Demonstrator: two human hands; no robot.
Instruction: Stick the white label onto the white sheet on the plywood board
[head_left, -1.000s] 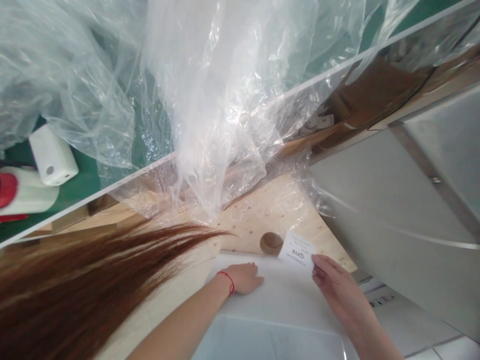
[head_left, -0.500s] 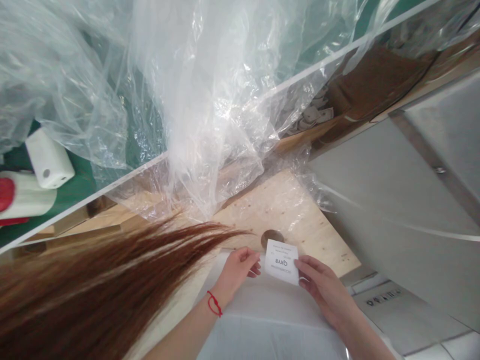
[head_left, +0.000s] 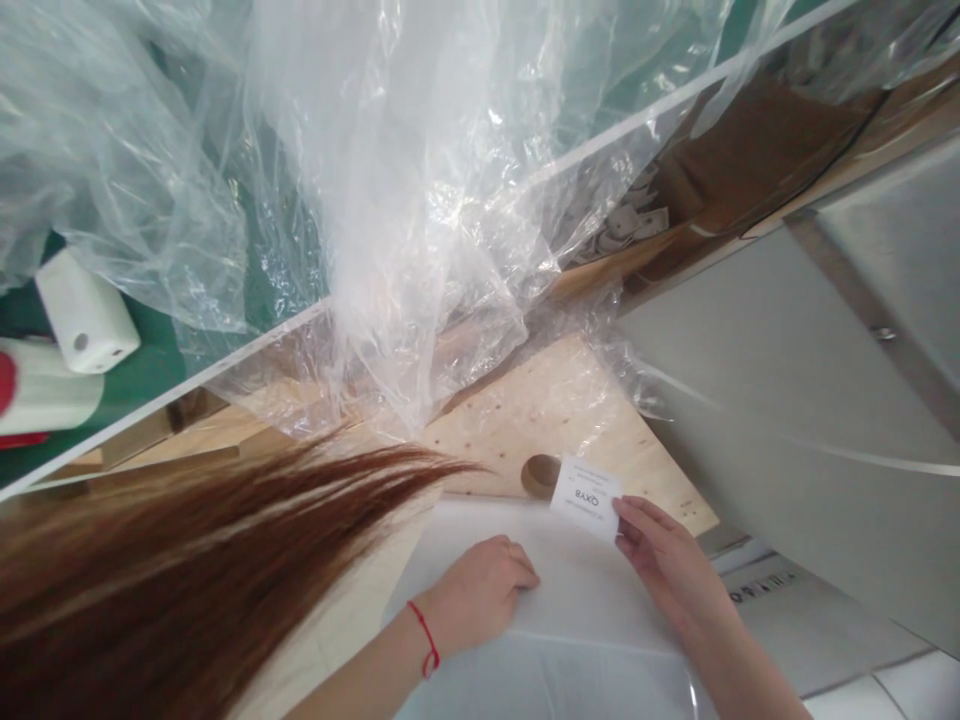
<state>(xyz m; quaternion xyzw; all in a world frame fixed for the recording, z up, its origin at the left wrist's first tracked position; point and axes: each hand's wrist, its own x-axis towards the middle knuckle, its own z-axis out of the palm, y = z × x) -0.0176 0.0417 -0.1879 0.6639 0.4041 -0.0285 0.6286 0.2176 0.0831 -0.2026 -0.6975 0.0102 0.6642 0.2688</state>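
My right hand pinches a small white label by its right edge. Printed lines and the larger characters "QXY8" show upside down on it. The label is over the far edge of a pale, plastic-wrapped package, close to a round hole in a plywood board. My left hand, with a red string bracelet at the wrist, is over the package to the left of the label. Its fingers are curled closed, and whether anything is inside them is hidden.
Clear plastic sheeting hangs over a green tabletop. Below is a plywood board with a round hole. Long brown hair covers the lower left. A grey panel stands at right, and a white box at left.
My right hand has moved the label slightly right and up, tilting it. My left hand has moved down and right over the package, with its fingers curling closed.
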